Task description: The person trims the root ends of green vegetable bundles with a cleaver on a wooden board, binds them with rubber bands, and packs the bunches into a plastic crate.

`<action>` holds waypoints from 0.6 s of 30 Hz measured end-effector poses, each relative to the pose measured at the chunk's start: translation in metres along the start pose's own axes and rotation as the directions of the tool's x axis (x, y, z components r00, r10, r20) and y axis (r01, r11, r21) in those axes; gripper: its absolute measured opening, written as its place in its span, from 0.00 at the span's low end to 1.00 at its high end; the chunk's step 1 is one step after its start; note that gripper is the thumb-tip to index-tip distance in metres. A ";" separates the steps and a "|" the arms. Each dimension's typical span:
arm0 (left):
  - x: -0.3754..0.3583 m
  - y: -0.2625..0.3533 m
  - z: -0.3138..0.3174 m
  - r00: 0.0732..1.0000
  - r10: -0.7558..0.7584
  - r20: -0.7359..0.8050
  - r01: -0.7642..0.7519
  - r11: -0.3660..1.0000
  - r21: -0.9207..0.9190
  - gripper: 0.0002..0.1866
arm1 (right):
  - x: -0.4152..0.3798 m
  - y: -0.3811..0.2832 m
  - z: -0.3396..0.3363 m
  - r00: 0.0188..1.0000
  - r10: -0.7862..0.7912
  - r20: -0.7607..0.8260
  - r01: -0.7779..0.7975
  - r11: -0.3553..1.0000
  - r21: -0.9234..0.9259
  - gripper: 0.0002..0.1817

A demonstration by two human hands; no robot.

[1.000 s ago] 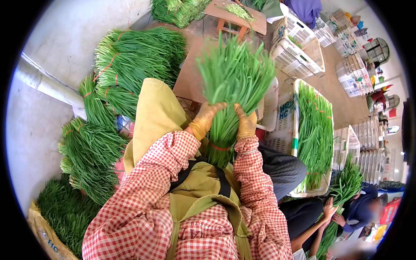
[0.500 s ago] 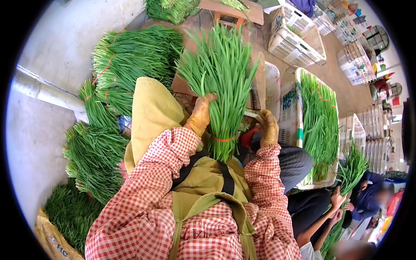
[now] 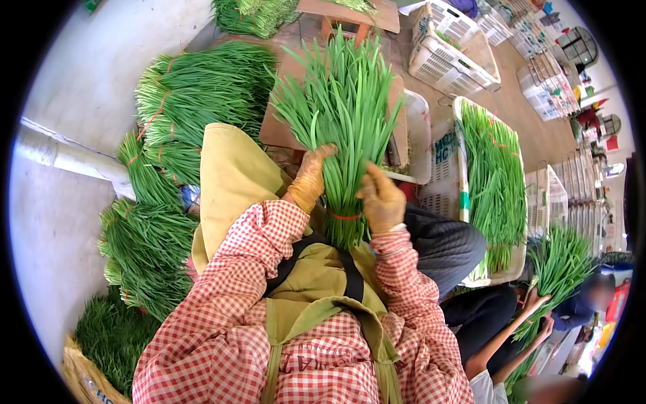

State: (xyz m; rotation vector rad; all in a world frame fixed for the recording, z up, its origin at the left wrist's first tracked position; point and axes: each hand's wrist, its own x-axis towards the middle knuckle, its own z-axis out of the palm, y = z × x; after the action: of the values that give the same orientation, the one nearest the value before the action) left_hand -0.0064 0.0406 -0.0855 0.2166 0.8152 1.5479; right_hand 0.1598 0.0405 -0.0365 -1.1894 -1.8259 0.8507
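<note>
A large bunch of garlic chives (image 3: 346, 114) stands upright in front of me, leaves fanned out at the top. A red band (image 3: 345, 216) circles its lower end, by my lap. My left hand (image 3: 311, 176), in a yellowish glove, is wrapped around the bunch's left side, above the band. My right hand (image 3: 382, 200), gloved alike, is at the bunch's right side with its fingers curled in towards the leaves. Its fingertips are slightly blurred, and what they pinch, if anything, cannot be made out.
Banded chive bundles (image 3: 202, 94) are piled on the left, above a sack of greens (image 3: 111, 337). A white crate (image 3: 461, 182) full of chives stands to my right; another crate (image 3: 447, 64) is farther back. A low stool (image 3: 356, 12) is ahead. A co-worker's hands (image 3: 538, 313) hold chives at lower right.
My right hand has moved left from beside the white tray to the bunch. My left hand keeps its hold. The co-worker's chives have shifted slightly right, and the view has moved a little.
</note>
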 end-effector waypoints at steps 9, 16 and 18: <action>-0.007 -0.001 0.010 0.977 0.211 -0.033 -0.208 0.974 0.095 0.28 | -0.005 -0.005 0.036 0.957 -0.068 0.281 0.243 0.713 -0.658 0.33; 0.001 0.006 0.013 0.994 0.089 -0.065 -0.069 0.965 0.253 0.27 | -0.005 -0.015 0.034 0.939 -0.053 0.339 0.289 0.656 -0.697 0.30; 0.006 0.000 0.004 0.988 0.112 -0.104 -0.083 0.964 0.253 0.28 | -0.008 -0.015 0.024 0.941 -0.181 0.285 0.319 0.758 -0.569 0.25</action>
State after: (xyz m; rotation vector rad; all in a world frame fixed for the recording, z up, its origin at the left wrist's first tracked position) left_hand -0.0052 0.0480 -0.0849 0.3555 1.1078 1.5596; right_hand 0.1347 0.0250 -0.0371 -1.2114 -2.4882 0.2227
